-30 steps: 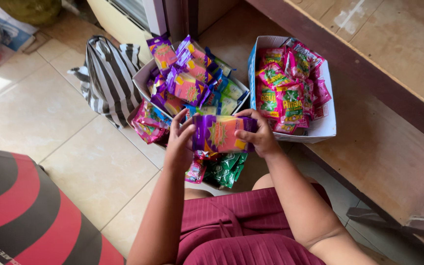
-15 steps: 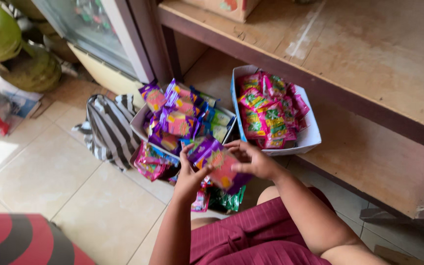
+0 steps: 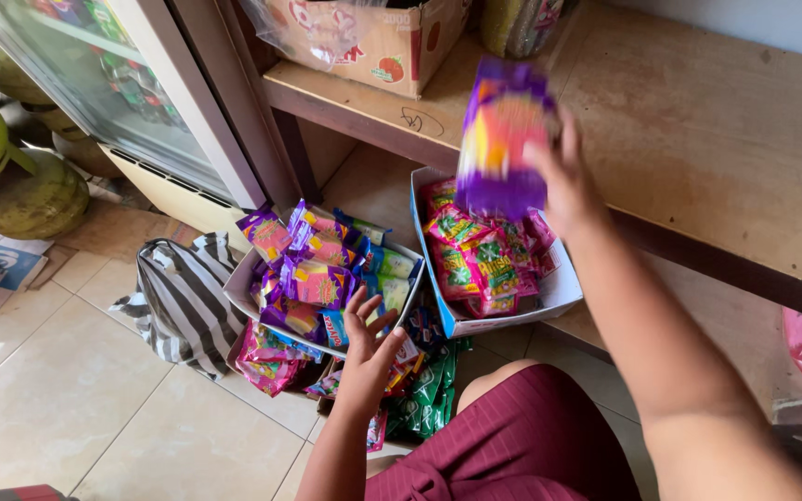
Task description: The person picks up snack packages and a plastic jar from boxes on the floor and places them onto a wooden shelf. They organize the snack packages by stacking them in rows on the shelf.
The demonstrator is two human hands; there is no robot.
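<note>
The right hand [image 3: 563, 176] grips a blurred purple packet [image 3: 503, 139], raised over the wooden shelf [image 3: 698, 139] above a white tray [image 3: 559, 292] of red-green packets. The left hand [image 3: 368, 348] hangs empty, fingers spread wide, just over the box [image 3: 239, 288] of purple packets on the floor.

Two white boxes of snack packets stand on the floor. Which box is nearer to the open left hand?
The left box, filled with purple packets. The left hand hovers at its front edge, while the right box, with red and green packets, stands further off.
</note>
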